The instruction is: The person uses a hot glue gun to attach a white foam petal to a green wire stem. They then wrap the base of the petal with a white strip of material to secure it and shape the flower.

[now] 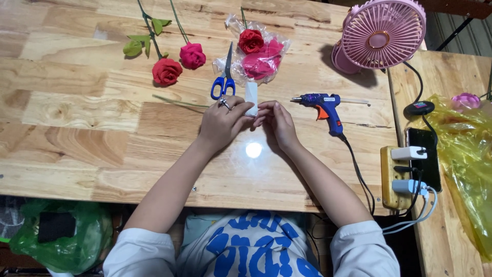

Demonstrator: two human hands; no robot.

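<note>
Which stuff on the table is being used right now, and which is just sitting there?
In use: left hand and right hand holding a white strip.

Just lying about: blue scissors, blue glue gun, two stemmed roses, bagged roses, pink fan, phone.

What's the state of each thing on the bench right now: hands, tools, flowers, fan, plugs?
left hand: closed on the white strip
right hand: fingertips pinching the white strip
white strip: held upright between both hands
scissors: shut, lying flat
glue gun: lying on its side, corded, stick loaded
loose roses: two, lying flat
bagged roses: in clear plastic
fan: tilted; spinning unclear
power strip: two chargers plugged in
phone: screen dark
</note>
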